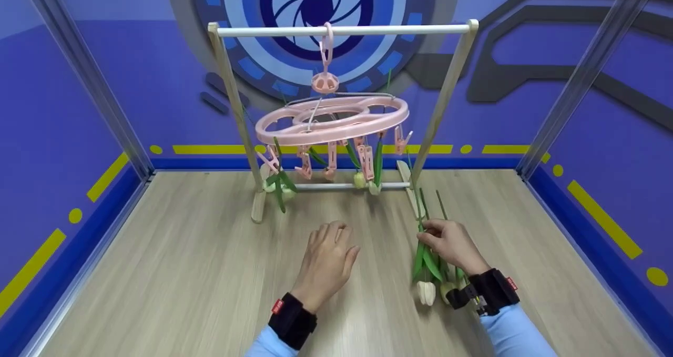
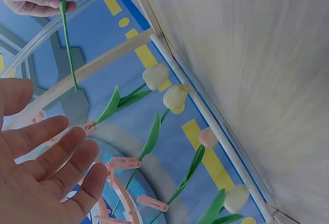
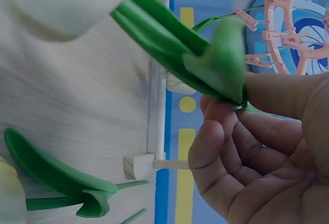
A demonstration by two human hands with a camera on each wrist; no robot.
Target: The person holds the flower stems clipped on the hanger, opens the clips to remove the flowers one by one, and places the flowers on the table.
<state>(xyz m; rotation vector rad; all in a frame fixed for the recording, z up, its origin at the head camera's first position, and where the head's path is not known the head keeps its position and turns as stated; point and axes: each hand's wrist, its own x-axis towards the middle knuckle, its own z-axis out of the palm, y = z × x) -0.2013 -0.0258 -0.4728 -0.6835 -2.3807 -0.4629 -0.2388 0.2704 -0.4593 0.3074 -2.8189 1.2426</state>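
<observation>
My right hand [image 1: 453,245] pinches the stem of a white tulip [image 1: 426,293] between thumb and fingers, the bloom pointing toward me. In the right wrist view its green leaves [image 3: 164,54] cross above the fingertips. More tulips lie on the table under that hand and wrist, one showing a green leaf [image 3: 56,167]. My left hand [image 1: 326,262] is over the table with relaxed fingers and holds nothing. Ahead hangs a pink round clip hanger [image 1: 284,136]. Several tulips, such as a pale yellow one [image 2: 175,96], hang bloom-down from its clips [image 1: 366,162].
The hanger hooks onto the white bar [image 1: 399,29] of a wooden-legged rack [image 1: 447,94] at the table's back. A lower bar [image 1: 336,186] joins its feet. Blue-purple printed panels [image 1: 63,136] enclose the wooden table [image 1: 184,273] at the back and sides.
</observation>
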